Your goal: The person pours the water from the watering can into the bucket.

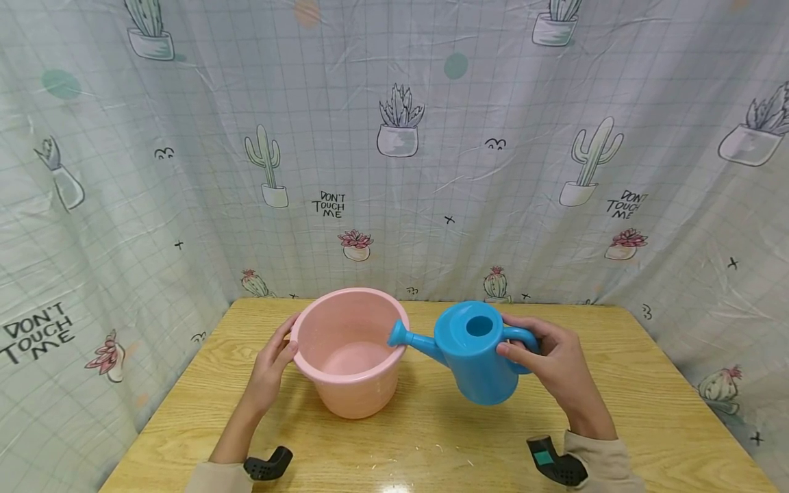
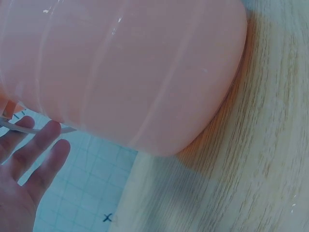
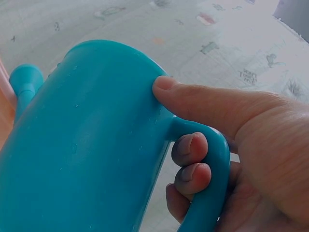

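A pink plastic bucket [image 1: 354,394] stands on the wooden table, its inside facing up. My left hand [image 1: 269,370] touches the bucket's left side at the rim. In the left wrist view, the fairly straight fingers [image 2: 41,174] lie against or close beside the bucket wall [image 2: 145,72]; the thumb is out of sight there. My right hand [image 1: 551,356] holds a blue watering can [image 1: 481,370] by its handle, fingers curled through the loop and thumb [image 3: 193,99] pressed on the can's upper side. The can's spout head [image 1: 398,333] reaches over the bucket's right rim.
The wooden table [image 1: 394,459] ends at a hanging sheet [image 1: 450,178] printed with cacti, which also closes off both sides. Small droplets sit on the tabletop near its front. A black wrist device [image 1: 269,465] is on the left wrist, another [image 1: 557,465] on the right.
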`<state>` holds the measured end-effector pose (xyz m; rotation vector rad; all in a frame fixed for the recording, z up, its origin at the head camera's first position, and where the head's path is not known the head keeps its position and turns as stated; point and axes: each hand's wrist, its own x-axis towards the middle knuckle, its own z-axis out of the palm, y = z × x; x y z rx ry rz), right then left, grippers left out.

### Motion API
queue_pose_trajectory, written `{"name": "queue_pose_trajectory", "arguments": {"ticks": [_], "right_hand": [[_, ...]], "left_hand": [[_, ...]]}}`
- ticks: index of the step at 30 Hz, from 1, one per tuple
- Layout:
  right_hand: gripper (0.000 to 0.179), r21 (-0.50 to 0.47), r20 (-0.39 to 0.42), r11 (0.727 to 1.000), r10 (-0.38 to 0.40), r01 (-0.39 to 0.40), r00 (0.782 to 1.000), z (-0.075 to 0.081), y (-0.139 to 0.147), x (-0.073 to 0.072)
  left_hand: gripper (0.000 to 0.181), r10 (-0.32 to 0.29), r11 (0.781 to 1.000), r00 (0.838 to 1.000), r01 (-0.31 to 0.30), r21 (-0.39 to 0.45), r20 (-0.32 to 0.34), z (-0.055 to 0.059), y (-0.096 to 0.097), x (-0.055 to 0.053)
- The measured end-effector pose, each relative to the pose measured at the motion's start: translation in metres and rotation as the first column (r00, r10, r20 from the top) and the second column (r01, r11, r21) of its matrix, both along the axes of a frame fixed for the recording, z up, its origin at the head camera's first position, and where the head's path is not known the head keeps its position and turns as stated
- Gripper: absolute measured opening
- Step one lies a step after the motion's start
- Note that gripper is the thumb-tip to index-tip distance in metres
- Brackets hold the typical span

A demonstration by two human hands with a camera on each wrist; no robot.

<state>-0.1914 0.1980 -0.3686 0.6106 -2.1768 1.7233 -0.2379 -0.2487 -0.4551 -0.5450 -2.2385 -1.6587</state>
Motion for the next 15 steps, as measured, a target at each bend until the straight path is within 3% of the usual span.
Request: {"name": "queue_pose_trajectory", "arguments": {"ticks": [5,15], "right_hand": [[0.044,0.045,0.014,0.998,-0.053,0.052,0.998,-0.0009,0.0004,-0.0006],[0.043,0.055,0.019,0.997,-0.061,0.060,0.998,-0.0011,0.0011,-0.0013]], "left_hand": [[0.049,-0.009,1.000,1.000,0.009,0.019,0.002,0.0000,0.0005,0.0005],[0.049,0.000,1.000,1.000,0.000,0.003,0.006,0.0007,0.0000,0.0005]]}}
